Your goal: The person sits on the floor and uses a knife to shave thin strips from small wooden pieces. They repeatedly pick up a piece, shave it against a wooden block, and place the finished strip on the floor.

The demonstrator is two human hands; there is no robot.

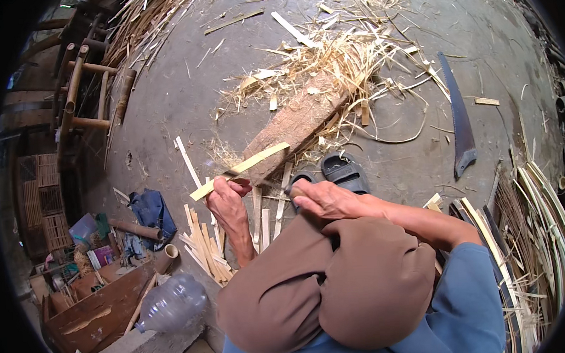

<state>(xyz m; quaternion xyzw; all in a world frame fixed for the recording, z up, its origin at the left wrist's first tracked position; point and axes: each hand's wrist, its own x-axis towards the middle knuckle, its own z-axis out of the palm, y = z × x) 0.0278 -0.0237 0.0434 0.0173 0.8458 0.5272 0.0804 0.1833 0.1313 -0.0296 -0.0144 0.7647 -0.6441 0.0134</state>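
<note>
My left hand (pixel 228 204) is closed around a pale, flat bamboo strip (pixel 256 162), which slants up to the right past the near end of a rough brown wooden block (pixel 299 122). A small dark, blurred piece lies against the strip just above my fingers; I cannot tell what it is. My right hand (pixel 327 200) is closed above my knee, with a short dark end poking out at its left side. The rest of what it holds is hidden. Bamboo shavings (pixel 340 57) heap over the block's far end.
Dark sandals (pixel 345 172) stand right of the block. A handsaw (pixel 459 115) lies farther right. Cut strips (pixel 203 246) sit beside my left forearm, and long split strips (pixel 549 209) at the right. A clear plastic bottle (pixel 171 303) and wooden box (pixel 99 314) are at the lower left.
</note>
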